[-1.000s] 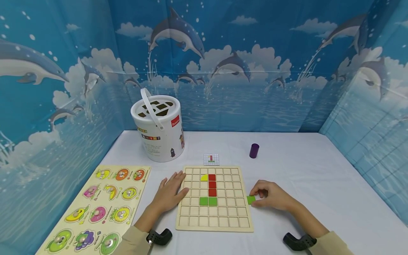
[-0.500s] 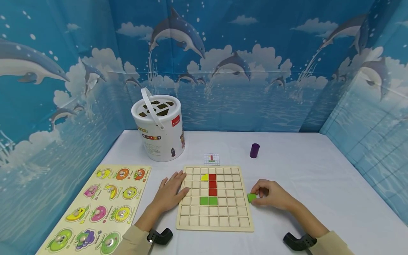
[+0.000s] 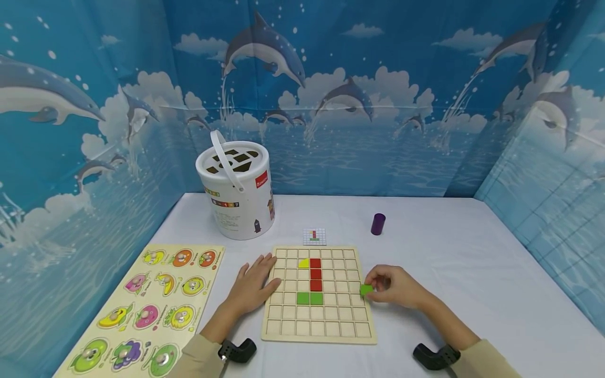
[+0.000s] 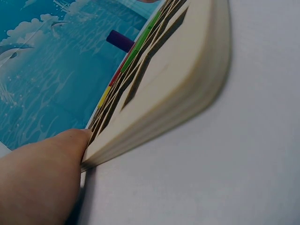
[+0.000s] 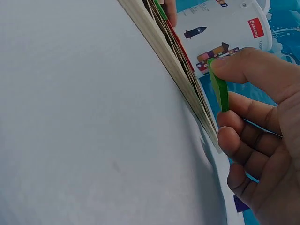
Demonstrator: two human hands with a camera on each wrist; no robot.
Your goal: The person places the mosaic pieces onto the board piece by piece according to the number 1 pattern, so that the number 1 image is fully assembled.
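Note:
A square wooden grid board (image 3: 319, 338) lies on the white table, with raised lines marking its cells. Set in it are a yellow quarter-round piece (image 3: 304, 263), a column of red squares (image 3: 315, 274) and two green squares (image 3: 309, 298) side by side. My left hand (image 3: 252, 283) rests flat with spread fingers along the board's left edge; the left wrist view shows its thumb (image 4: 70, 145) against the edge. Between thumb and index finger, my right hand (image 3: 394, 286) pinches a green square block (image 5: 219, 86), which overlaps the board's right edge in the head view.
A small pattern card (image 3: 314, 236) lies just beyond the board. Behind stands a white bucket (image 3: 236, 210) with a shape-hole lid and handle. A purple cylinder (image 3: 378, 224) stands at the back right. At left lies a fruit knob puzzle (image 3: 156, 294). A dolphin curtain (image 3: 368, 152) surrounds the table.
My right hand has carried the green square block slightly left and up, from beside the board to over its right edge. My left hand has stayed in place.

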